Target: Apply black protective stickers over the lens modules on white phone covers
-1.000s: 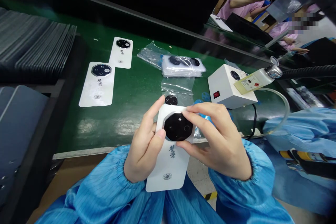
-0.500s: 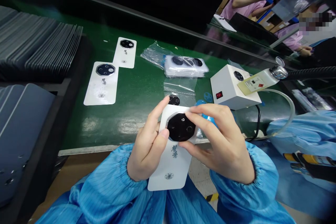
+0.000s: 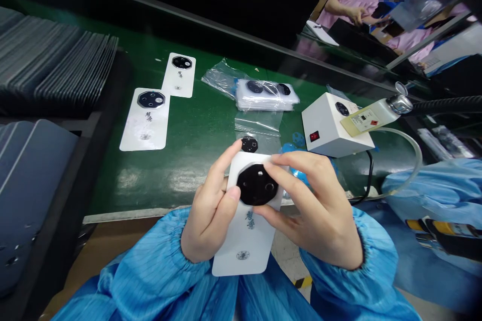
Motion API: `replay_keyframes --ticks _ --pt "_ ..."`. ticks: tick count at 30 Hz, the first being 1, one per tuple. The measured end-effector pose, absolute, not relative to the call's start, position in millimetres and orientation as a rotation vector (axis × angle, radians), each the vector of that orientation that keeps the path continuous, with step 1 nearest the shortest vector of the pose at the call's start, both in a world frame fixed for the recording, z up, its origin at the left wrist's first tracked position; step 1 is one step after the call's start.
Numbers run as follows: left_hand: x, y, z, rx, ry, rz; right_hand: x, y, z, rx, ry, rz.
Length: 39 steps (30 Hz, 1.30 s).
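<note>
A white phone back cover (image 3: 244, 238) with dark lettering and a small round emblem is held tilted in front of me. My left hand (image 3: 209, 213) grips its left edge between thumb and fingers. Over the cover's upper part lies a glossy black octagonal camera lens plate (image 3: 255, 191). My right hand (image 3: 318, 205) pinches this plate, its fingertips at the upper right and its thumb at the lower edge. Just beyond the cover, a black lens piece (image 3: 249, 144) lies on a clear plastic bag (image 3: 259, 123).
Two more white back covers (image 3: 145, 130) lie on the green bench (image 3: 196, 160). A wrapped stack of lens plates (image 3: 265, 103) sits behind. At right stand a white box (image 3: 324, 120) with a red switch and a tilted liquid bottle (image 3: 372, 118). Racked grey panels (image 3: 75, 65) fill the left.
The back cover and lens plate have shifted slightly toward me and left, both hands moving with them. In the background, a co-worker in pink has leaned and lowered their arms.
</note>
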<state>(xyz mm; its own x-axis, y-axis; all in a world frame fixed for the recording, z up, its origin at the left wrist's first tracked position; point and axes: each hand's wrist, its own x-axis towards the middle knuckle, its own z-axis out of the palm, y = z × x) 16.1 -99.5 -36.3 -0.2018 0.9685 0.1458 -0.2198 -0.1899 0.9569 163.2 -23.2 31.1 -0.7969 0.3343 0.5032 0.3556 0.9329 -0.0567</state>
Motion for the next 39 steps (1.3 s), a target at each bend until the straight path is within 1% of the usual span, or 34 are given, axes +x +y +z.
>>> replay_keyframes --ticks 14,32,39 --pt "18.9 -102.2 -32.8 1.012 1.089 1.563 167.4 -25.0 33.6 -0.488 -2.564 -0.037" --pt "18.3 -102.4 -34.3 1.142 1.155 1.554 168.3 -27.1 32.4 -0.505 -2.553 -0.031" --pt "19.2 -102.6 -33.5 1.106 1.187 1.573 169.7 -29.7 31.8 -0.537 -2.514 -0.075"
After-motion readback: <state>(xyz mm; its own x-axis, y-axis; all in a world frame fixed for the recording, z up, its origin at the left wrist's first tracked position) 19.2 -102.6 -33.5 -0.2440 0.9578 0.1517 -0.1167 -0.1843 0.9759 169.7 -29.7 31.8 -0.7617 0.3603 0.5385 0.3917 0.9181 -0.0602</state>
